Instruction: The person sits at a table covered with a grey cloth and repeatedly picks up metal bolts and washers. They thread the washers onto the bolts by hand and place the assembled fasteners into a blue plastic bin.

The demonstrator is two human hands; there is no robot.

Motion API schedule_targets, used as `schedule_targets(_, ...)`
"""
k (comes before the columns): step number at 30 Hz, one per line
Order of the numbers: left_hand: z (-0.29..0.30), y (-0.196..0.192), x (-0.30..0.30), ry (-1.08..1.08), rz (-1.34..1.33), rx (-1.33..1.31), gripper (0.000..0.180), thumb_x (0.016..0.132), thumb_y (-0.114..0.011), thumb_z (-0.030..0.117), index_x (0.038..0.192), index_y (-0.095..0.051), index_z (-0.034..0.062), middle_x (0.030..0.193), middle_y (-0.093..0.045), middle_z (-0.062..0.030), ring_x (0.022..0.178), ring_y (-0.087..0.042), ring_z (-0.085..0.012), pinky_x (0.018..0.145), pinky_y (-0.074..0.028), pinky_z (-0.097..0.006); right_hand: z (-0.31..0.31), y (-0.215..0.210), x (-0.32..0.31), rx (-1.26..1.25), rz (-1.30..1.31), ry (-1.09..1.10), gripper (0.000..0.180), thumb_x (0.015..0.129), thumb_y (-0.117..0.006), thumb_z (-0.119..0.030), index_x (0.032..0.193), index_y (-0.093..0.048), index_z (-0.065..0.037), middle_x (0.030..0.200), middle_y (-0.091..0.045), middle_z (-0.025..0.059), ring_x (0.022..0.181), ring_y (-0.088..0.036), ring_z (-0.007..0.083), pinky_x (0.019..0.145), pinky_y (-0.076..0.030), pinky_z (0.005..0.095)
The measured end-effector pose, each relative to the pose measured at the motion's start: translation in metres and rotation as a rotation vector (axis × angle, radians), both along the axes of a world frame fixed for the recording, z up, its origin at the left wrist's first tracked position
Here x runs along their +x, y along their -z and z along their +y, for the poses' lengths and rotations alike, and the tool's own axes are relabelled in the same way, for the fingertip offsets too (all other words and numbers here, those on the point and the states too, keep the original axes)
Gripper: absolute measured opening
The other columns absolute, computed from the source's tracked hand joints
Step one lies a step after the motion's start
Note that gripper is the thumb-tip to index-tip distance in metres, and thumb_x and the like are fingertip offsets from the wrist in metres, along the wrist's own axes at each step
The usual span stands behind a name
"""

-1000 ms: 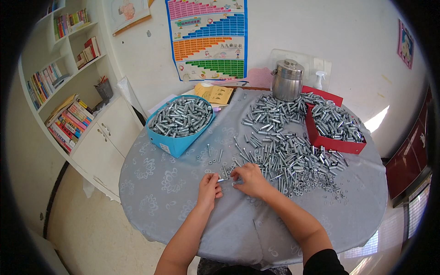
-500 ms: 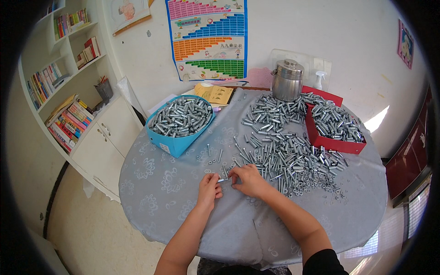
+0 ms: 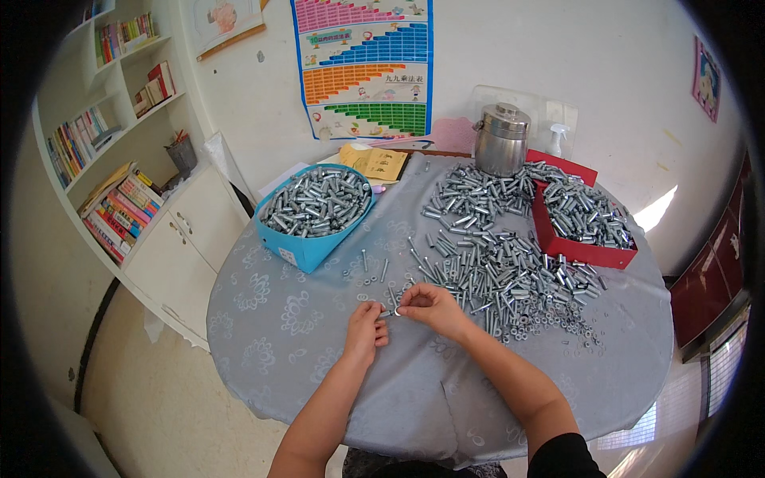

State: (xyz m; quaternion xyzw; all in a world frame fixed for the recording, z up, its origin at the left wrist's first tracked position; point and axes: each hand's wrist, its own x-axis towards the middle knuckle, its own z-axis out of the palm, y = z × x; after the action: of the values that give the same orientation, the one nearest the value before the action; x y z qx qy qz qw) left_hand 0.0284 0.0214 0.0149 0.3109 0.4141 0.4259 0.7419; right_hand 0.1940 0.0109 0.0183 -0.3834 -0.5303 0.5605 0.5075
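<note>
Over the near middle of the table, my left hand [image 3: 366, 328] pinches a silver bolt [image 3: 386, 314] that points toward the right. At the bolt's free end, my right hand [image 3: 433, 309] closes thumb and forefinger on a small washer [image 3: 398, 311]. Both hands are closed and almost touch. Just beyond them lie a few loose bolts [image 3: 385, 271] and small rings. To the right of my right hand spreads a large heap of bolts [image 3: 500, 275], with many nuts [image 3: 530, 319] along its near edge.
A blue bin [image 3: 307, 253] full of bolts stands at the left. On the right is a red box [image 3: 586, 252] of bolts; a steel canister [image 3: 502, 142] and a spray bottle [image 3: 557, 143] stand at the back. A bookshelf [image 3: 131, 131] flanks the table on the left.
My right hand's fingers have shifted slightly, and a washer now shows at the bolt's end. My left hand stays about where it was, still pinching the bolt.
</note>
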Motion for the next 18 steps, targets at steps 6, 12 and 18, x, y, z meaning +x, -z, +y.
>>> schedule_targets(6,0.001,0.002,-0.001,0.019,-0.042,-0.017,0.016,0.09,-0.045,0.024,0.085,-0.043,0.0089,0.058,-0.028,0.0031,0.045,-0.024,-0.0057,0.038,-0.019,-0.02,-0.009,-0.01,-0.007,0.31,-0.451,0.16,0.014,0.075,-0.065,-0.009,0.087,-0.062,-0.002,0.079,-0.06,0.0018,0.074,-0.056,0.0083,0.069,-0.045,0.0231)
schedule_targets(12,-0.003,-0.004,0.002,0.012,-0.079,0.045,0.016,0.088,-0.048,0.023,0.087,-0.044,0.0077,0.061,-0.037,0.0006,0.048,-0.032,-0.0071,0.04,-0.025,-0.021,-0.011,-0.014,-0.008,0.177,-0.417,0.17,0.016,0.077,-0.063,-0.009,0.091,-0.061,-0.001,0.081,-0.061,0.0024,0.075,-0.056,0.0084,0.069,-0.044,0.0219)
schedule_targets(18,0.0,-0.004,0.001,0.023,-0.028,0.279,0.016,0.085,-0.053,0.013,0.095,-0.053,0.0002,0.08,-0.058,-0.0089,0.058,-0.05,-0.0104,0.048,-0.043,-0.024,0.001,-0.015,0.011,0.053,-0.173,0.182,0.018,0.081,-0.06,-0.012,0.094,-0.06,0.001,0.084,-0.062,0.0035,0.078,-0.055,0.008,0.069,-0.044,0.0216)
